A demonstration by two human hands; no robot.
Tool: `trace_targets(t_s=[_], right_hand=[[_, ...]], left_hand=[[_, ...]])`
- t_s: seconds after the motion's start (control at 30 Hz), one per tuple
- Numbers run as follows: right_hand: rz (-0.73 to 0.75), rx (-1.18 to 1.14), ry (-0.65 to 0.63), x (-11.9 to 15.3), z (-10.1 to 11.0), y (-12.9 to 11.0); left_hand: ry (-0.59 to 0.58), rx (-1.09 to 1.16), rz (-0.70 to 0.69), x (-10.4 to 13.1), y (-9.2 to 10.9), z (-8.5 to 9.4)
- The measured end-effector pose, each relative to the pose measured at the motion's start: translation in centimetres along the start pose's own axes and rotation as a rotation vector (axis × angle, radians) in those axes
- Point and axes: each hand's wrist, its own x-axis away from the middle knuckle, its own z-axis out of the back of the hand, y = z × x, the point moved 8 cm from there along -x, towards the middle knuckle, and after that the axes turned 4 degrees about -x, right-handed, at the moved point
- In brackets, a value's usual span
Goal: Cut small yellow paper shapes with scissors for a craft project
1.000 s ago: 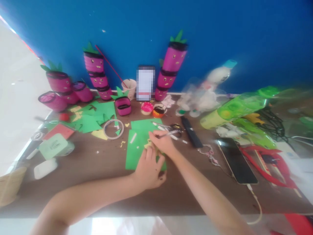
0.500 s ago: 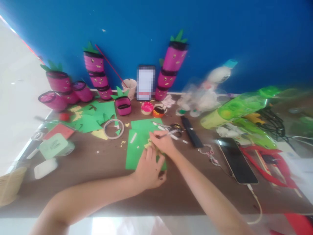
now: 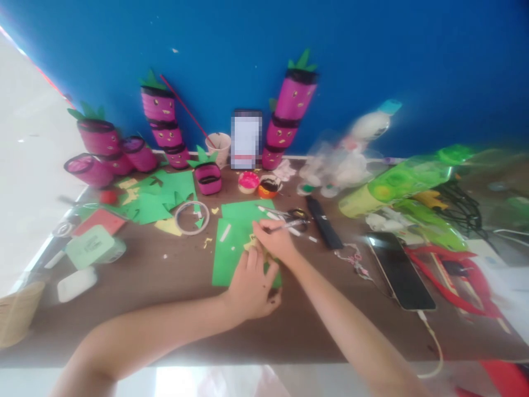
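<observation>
Now the right hand [image 3: 275, 240] pinches a pen [image 3: 294, 223]; the left hand [image 3: 251, 284], half spread, rests fingertips at the yellow scrap [image 3: 249, 242] on the green sheet [image 3: 221, 270]. Light, floppy paper, likely: creases easily, best held by its edge.

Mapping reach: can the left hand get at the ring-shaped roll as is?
Probably yes: the ring-shaped roll lies ahead-left of the left hand, with only flat green paper and small scraps between.
</observation>
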Motion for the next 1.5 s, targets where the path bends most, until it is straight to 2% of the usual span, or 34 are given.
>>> trace_targets(t_s=[1.5], right_hand=[[-0.001, 0.002, 0.005, -0.14, -0.03, 0.18]], left_hand=[[-0.014, 0.002, -0.006, 0.00, 0.07, 0.03]])
